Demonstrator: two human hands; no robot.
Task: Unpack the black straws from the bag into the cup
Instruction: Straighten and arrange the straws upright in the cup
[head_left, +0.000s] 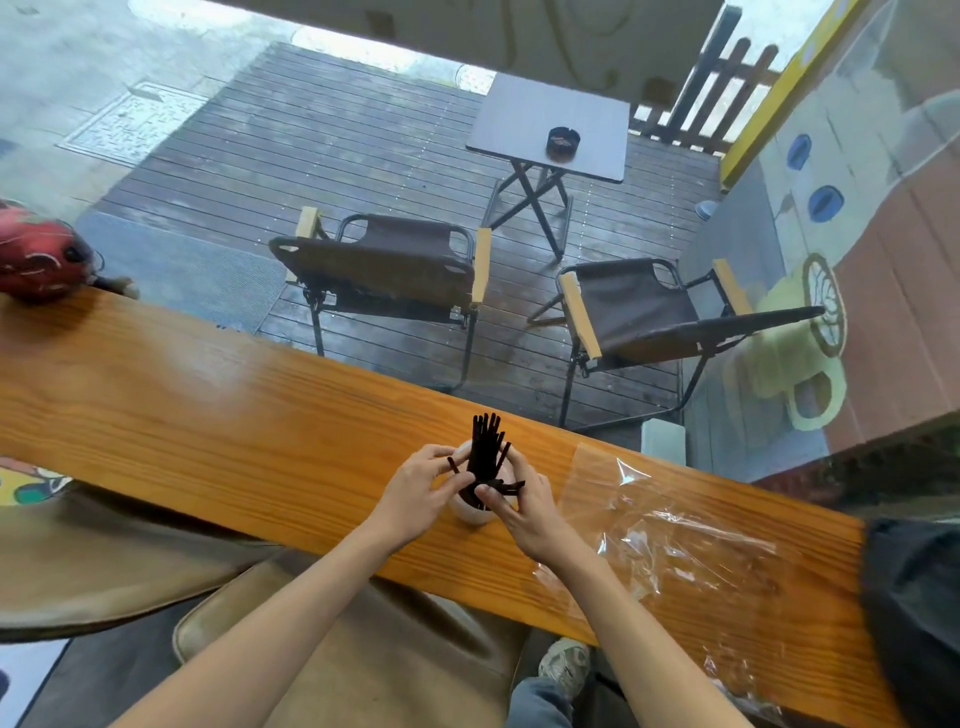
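A bundle of black straws stands in a small white cup on the wooden counter. Most straws are upright; a few lean out to the left and right. My left hand is on the cup's left side, its fingertips touching the straws. My right hand is on the right side, with thumb and fingers pinching the straws that lean out low on the right. The clear plastic bag lies flat and crumpled on the counter to the right of the cup.
A red round object sits at the counter's far left end. A dark cloth covers the right end. Beyond the glass are two folding chairs and a small table. A cushioned stool is under my arms.
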